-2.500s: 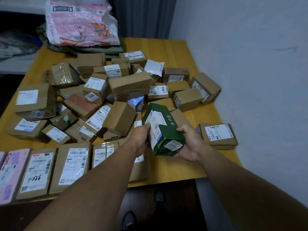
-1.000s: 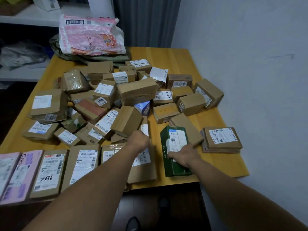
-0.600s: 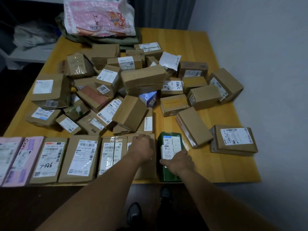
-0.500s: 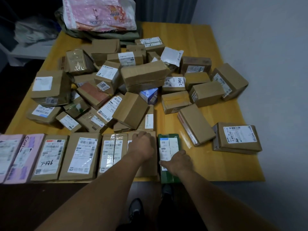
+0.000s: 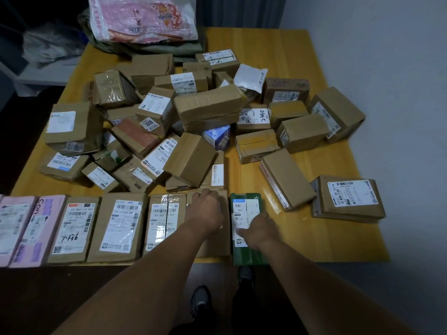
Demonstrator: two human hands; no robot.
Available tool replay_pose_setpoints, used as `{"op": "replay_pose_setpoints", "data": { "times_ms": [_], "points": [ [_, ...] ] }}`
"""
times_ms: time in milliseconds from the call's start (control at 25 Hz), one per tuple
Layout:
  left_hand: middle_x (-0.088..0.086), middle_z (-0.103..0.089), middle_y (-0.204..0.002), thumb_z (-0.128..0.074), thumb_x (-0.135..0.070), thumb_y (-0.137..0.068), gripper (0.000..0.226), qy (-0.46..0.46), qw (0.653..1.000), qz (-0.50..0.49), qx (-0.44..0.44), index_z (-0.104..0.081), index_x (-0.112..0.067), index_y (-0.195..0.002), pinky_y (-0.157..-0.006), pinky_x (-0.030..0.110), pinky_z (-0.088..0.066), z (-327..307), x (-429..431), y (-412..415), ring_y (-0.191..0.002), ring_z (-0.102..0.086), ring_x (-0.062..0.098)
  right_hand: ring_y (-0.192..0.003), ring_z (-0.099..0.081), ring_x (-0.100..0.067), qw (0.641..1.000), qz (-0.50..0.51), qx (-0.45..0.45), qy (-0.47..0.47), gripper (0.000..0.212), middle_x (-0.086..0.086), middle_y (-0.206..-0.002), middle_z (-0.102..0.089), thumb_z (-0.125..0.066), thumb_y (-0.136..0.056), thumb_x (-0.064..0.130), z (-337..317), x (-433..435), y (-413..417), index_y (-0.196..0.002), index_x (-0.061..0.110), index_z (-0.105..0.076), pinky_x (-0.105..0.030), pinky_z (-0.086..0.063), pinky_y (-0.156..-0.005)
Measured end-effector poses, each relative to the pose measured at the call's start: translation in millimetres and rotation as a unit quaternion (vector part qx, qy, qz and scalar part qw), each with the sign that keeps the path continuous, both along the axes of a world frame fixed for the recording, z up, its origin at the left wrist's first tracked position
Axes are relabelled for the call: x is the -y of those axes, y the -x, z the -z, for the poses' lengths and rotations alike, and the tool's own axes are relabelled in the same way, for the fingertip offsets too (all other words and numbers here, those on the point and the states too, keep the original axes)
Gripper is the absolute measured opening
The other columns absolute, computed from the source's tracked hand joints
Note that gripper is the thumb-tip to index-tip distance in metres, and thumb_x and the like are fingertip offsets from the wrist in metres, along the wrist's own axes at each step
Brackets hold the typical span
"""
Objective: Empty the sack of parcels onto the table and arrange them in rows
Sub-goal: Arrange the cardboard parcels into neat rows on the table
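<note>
Wooden table point(image 5: 302, 56), yellow top, set against a grey wall on the right side.

- Near edge, far left: two pink parcels point(image 5: 17, 228) lying flat side by side, starting a front row.
- Next in the row: brown box with a handwritten label point(image 5: 72, 228), then a second labelled brown box point(image 5: 118, 226), then a taped box point(image 5: 164, 221). All lie label up and close together.
- Far edge, left of centre: pink printed sack point(image 5: 142, 18), slumped on a folded olive cloth point(image 5: 169, 48).
- Mid-table: loose heap of parcels point(image 5: 208, 102), mostly brown cartons lying at all angles. A white poly mailer point(image 5: 251, 77) and a small blue carton point(image 5: 217, 137) are among them.
- Left hand point(image 5: 205, 211) lies palm down on a plain brown box point(image 5: 217, 243) in the row. Its fingers bend at the box's far edge. Cannot tell whether they hook the edge or only press.
- Green box point(image 5: 244, 206), label up, sits at the right end of the row just beside the plain brown box. Its near end slightly overhangs the table edge.
- Right hand point(image 5: 258, 228) rests flat on the green box, fingers extended and thumb on the label, pressing down.
- Right of the row: a long brown box point(image 5: 286, 180) lying askew, then a flat labelled carton point(image 5: 348, 199), both apart from the heap.
</note>
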State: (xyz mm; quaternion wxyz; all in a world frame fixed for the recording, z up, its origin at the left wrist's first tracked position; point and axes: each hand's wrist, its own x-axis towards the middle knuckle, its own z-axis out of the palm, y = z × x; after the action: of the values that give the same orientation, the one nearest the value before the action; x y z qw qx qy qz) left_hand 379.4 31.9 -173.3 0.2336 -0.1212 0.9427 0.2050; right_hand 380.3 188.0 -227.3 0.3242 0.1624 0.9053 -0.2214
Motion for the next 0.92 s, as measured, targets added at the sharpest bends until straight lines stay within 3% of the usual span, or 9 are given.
{"op": "replay_pose_setpoints", "data": {
  "times_ms": [320, 560, 720, 920],
  "points": [
    [0.006, -0.044, -0.146, -0.059, -0.006, -0.087, 0.053, -0.031, 0.999, -0.006, 0.006, -0.051, -0.011, -0.139, -0.108, 0.049, -0.040, -5, 1, -4, -0.135, -0.034, 0.031, -0.129, -0.049, -0.033, 1.000, -0.007, 0.013, 0.005, 0.088, -0.016, -0.141, -0.045, -0.078, -0.084, 0.044, -2, 2, 4, -0.143, 0.005, -0.026, -0.039, -0.048, -0.099],
    [0.010, -0.057, -0.125, -0.057, -0.011, -0.090, 0.028, -0.049, 0.996, -0.042, -0.056, -0.062, -0.010, -0.118, -0.098, 0.046, -0.047, -7, -5, 16, -0.121, -0.048, 0.032, -0.128, -0.048, -0.037, 1.000, -0.006, -0.013, -0.018, 0.078, -0.020, -0.144, -0.042, -0.063, -0.090, 0.044, -27, -13, 27, -0.148, 0.005, -0.027, -0.043, -0.047, -0.102],
    [0.011, -0.053, -0.134, -0.059, -0.008, -0.087, 0.047, -0.076, 0.996, -0.014, -0.050, -0.056, -0.012, -0.133, -0.102, 0.046, -0.045, -15, -38, 44, -0.127, -0.044, 0.032, -0.127, -0.044, -0.039, 0.997, -0.014, -0.062, -0.043, 0.063, -0.021, -0.139, -0.044, -0.062, -0.089, 0.041, -46, -41, 58, -0.137, 0.006, -0.040, -0.045, -0.046, -0.103],
    [0.010, -0.051, -0.140, -0.059, -0.006, -0.088, 0.054, -0.115, 0.991, -0.040, -0.046, -0.051, -0.013, -0.141, -0.103, 0.045, -0.047, -13, -70, 73, -0.129, -0.047, 0.030, -0.128, -0.035, -0.040, 0.986, -0.057, -0.117, -0.100, 0.059, -0.020, -0.137, -0.037, -0.067, -0.087, 0.032, -47, -68, 87, -0.134, 0.007, -0.041, -0.046, -0.041, -0.105]
  ]
}}
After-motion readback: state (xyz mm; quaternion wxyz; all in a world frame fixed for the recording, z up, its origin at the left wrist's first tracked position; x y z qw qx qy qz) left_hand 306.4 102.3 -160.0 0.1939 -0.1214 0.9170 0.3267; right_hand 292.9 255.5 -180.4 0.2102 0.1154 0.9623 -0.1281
